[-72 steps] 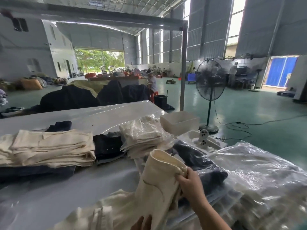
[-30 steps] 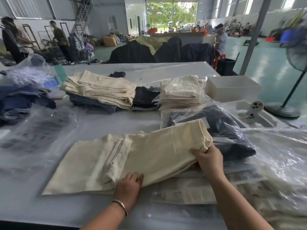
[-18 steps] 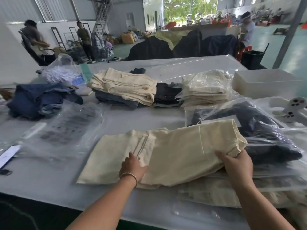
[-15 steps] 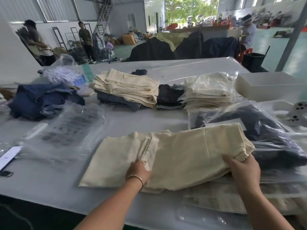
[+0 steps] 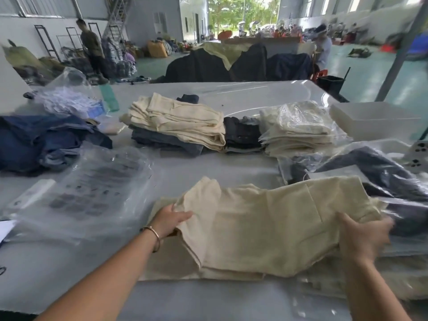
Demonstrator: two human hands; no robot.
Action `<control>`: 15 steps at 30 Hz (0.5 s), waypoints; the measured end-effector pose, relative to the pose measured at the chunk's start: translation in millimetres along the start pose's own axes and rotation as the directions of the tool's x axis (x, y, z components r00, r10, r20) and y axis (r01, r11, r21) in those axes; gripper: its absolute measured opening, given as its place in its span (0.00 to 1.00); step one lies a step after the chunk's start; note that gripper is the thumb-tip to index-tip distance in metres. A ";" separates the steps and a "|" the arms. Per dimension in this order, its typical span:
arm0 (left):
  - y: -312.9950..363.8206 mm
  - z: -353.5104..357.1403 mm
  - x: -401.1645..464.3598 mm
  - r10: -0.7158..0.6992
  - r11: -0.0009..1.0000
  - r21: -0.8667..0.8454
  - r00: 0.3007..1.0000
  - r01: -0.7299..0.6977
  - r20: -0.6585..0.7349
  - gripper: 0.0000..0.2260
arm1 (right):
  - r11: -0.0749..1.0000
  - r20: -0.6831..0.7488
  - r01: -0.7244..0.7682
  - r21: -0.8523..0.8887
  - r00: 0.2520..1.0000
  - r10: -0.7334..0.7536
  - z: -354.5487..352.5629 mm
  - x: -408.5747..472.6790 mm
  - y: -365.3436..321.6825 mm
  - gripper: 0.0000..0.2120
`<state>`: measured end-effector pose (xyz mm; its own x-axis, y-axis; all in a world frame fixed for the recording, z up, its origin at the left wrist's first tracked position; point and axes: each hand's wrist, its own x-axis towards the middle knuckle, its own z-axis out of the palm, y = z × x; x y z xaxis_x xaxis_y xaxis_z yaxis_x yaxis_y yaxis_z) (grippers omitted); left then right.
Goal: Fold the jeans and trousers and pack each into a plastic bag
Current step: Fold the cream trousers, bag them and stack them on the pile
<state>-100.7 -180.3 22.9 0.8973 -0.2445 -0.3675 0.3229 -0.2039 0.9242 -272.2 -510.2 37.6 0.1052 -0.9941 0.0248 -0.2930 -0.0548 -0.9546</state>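
You stood in a large garment-packing warehouse: high corrugated metal walls (image 5: 148, 10), a green painted floor (image 5: 370, 72), a long white worktop (image 5: 231, 167) carrying stacks of folded cream trousers (image 5: 183, 121), clear plastic bags (image 5: 92, 181), and other workers (image 5: 92, 45) among clothing heaps.

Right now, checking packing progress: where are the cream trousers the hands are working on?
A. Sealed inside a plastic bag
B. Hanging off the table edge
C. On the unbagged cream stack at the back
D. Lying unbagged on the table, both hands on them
D: the cream trousers lie bare on the table, the left hand holding their left end and the right hand gripping their right end; no plastic covers them.
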 end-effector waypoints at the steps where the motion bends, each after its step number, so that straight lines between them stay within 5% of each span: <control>1: 2.1 -15.5 0.7 -0.013 1.000 -0.028 1.000 0.012 -0.006 0.12 | 0.996 -0.071 0.053 -0.077 0.996 -0.059 -1.9 -3.0 -2.7 0.40; 4: -0.8 -44.7 7.4 -0.060 0.997 -0.053 0.998 0.061 0.023 0.12 | 0.872 -0.149 0.357 -0.335 0.894 -0.423 6.4 -34.1 -15.0 0.44; 7: -9.8 -47.1 9.6 -0.091 0.995 -0.022 0.993 0.093 0.081 0.12 | 0.616 0.219 0.691 -0.378 0.713 -0.666 45.4 -93.0 -17.5 0.35; 9: -12.5 -45.1 10.2 -0.082 0.996 -0.020 0.992 0.084 0.092 0.13 | 0.470 0.682 0.850 -0.239 0.491 -0.542 74.8 -135.7 -0.3 0.34; 11: -10.4 -49.6 12.2 -0.015 0.999 0.048 0.998 0.012 0.061 0.13 | 0.407 0.925 0.904 -0.134 0.261 -0.276 95.3 -166.7 27.8 0.33; 13: -5.3 -66.5 21.3 0.112 0.952 0.290 0.994 -0.102 -0.020 0.12 | 0.401 0.979 0.909 -0.114 0.172 -0.111 108.2 -183.0 53.8 0.30; 15: 4.1 -93.6 30.5 0.233 0.828 0.543 0.966 -0.139 -0.108 0.12 | 0.376 0.984 0.917 -0.137 0.169 -0.052 115.6 -190.8 69.6 0.27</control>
<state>-43.8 -99.9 25.2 0.9749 -0.1817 -0.1283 -0.0210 -0.6493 0.7603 -202.8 -313.6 -68.0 0.9684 -0.0732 -0.2386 -0.1441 -0.9445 -0.2951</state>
